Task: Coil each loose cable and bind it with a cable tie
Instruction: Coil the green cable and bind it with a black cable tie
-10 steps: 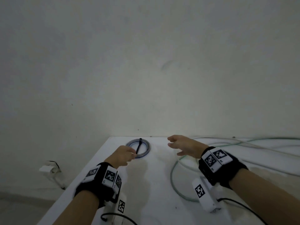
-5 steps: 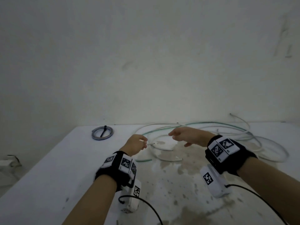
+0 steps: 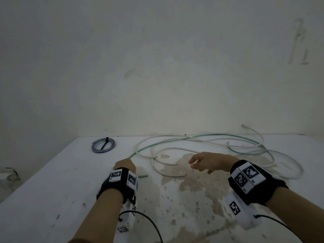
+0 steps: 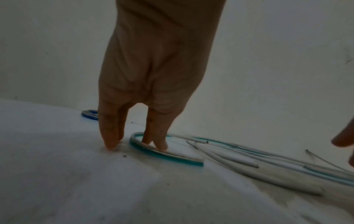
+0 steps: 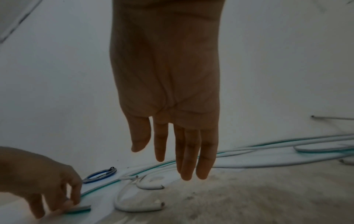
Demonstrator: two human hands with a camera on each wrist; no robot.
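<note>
White tabletop [image 3: 52, 181]; left hand [image 3: 124, 165] seemingly on green cable [image 3: 140, 150].

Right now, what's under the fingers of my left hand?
Under the left hand lies the green cable's curved end, fingertips resting on it and the white table. Whether the thumb grips it is hidden.

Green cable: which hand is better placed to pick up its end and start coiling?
Left. The left hand already has its fingers down on the table at the green cable end. The right hand hovers open above the white cables, touching nothing.
</note>
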